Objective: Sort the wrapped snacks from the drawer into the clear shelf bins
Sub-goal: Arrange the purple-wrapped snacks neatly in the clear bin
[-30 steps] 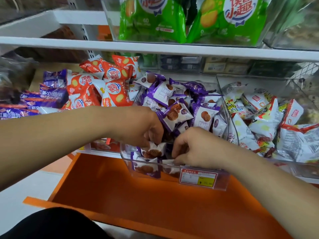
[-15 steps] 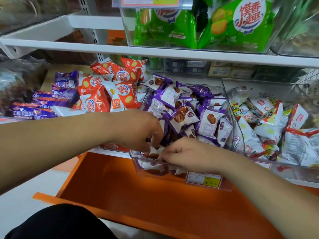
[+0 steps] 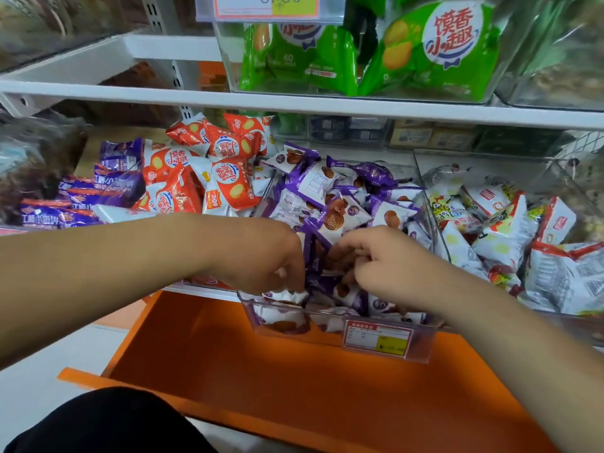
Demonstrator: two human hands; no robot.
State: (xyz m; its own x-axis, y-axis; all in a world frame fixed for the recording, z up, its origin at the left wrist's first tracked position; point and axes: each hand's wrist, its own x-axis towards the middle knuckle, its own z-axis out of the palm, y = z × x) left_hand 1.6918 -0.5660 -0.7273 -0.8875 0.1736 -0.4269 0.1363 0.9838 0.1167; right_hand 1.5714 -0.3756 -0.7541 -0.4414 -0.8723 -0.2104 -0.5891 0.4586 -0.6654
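Over drawer [image 3: 294, 387], left hand [image 3: 261, 253] and right hand [image 3: 389, 269] fingers [image 3: 348, 245] pinch packets [image 3: 340, 217] at bin rim [image 3: 327, 312]

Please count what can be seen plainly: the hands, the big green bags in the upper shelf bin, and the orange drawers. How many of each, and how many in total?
Hands: 2, the left hand and the right hand
Green bags: 2
Orange drawer: 1
Total: 5

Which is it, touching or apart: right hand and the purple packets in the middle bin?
Touching. Head view: the right hand has its fingers curled among the purple packets in the clear bin, no gap.
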